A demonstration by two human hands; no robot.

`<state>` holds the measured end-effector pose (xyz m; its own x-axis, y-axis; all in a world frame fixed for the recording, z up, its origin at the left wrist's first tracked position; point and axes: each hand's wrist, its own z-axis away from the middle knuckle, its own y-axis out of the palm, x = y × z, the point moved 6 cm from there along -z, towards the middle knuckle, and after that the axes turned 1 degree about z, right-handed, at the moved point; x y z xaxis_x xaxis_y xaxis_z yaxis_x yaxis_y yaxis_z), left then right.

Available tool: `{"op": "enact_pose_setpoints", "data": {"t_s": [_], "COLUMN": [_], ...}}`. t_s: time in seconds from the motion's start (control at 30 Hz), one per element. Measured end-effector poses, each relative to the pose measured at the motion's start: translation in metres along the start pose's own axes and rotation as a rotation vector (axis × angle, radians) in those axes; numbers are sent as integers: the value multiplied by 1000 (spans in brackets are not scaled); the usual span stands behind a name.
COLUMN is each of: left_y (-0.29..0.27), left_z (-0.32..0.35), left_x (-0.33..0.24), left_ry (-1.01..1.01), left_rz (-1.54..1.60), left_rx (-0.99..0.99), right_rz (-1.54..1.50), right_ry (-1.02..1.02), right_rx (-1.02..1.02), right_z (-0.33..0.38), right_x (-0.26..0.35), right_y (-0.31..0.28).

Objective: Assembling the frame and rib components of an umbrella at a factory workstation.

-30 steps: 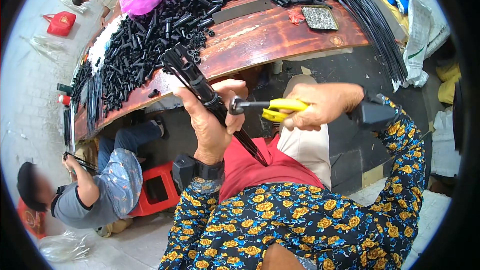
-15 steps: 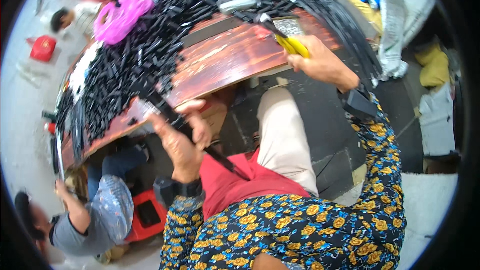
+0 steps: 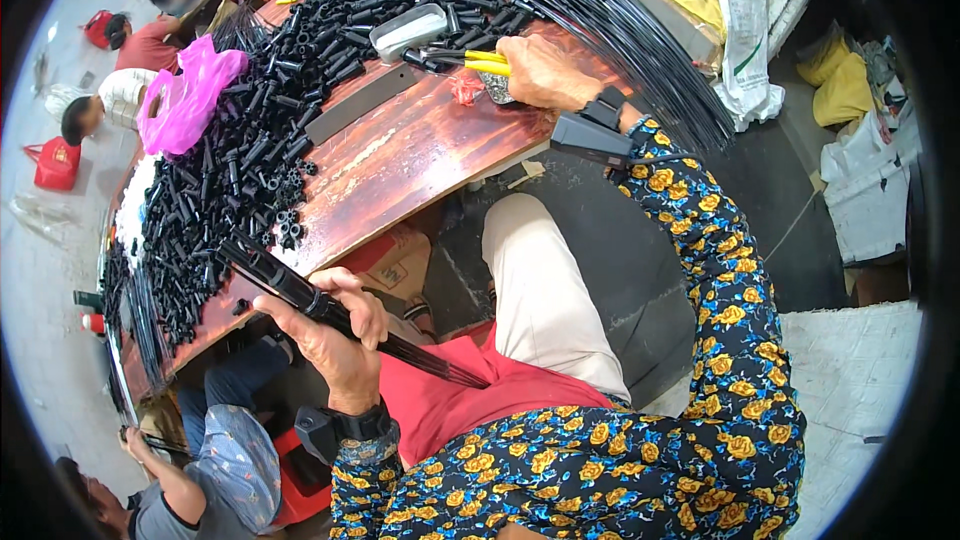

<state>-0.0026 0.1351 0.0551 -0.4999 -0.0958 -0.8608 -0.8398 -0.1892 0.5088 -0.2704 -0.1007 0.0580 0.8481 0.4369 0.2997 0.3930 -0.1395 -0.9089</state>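
My left hand [image 3: 335,345] is wrapped loosely round a slim bundle of long black rods [image 3: 430,358], its thumb stretched along one side. Thicker black tubular pieces [image 3: 268,272] sit at the bundle's upper end, beyond my fingers. The lower ends reach down across the red cloth on my lap. Over the table, my right hand [image 3: 548,75] grips pliers with yellow handles [image 3: 487,62]. Their dark jaws point left, close beside a clear plastic box [image 3: 408,32]. Whether the pliers touch the tabletop I cannot tell.
Black tubular parts [image 3: 250,140] are heaped over the wooden table [image 3: 400,155], with long black rods [image 3: 610,30] along its far right. A grey flat bar [image 3: 360,103], a pink plastic bag [image 3: 190,90] and a small metal tray [image 3: 497,90] lie there. Another person [image 3: 190,480] sits at lower left.
My right hand has brought the pliers left and down towards the tabletop, turning their jaws leftward. My left hand still holds the black bundle, now slightly lower and further left in view.
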Motion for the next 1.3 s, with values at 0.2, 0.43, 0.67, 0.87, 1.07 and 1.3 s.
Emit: {"op": "enact_pose_setpoints", "data": {"t_s": [0.2,0.43,0.67,0.87,1.07,1.3], "left_y": [2,-4,-2,-3,3,-2], "left_z": [-8,-10,-9,-7,-4,4], "left_x": [5,8,9,3,4,-1], "left_ry": [-4,-15,-7,23,15,83], "left_rz": [-39,2,-9,-23,-32,-57], "left_rx": [12,-9,4,0,36,93], "right_rz": [13,-48,-255,-839,-1404,-1748], "right_ry": [-58,51,200,361,385,271], "right_rx": [-72,0,-3,39,119,143], "right_z": [-8,-9,-18,-10,36,80], "right_x": [0,2,-29,-38,0,89], "right_y": [12,-3,7,10,-6,5]}}
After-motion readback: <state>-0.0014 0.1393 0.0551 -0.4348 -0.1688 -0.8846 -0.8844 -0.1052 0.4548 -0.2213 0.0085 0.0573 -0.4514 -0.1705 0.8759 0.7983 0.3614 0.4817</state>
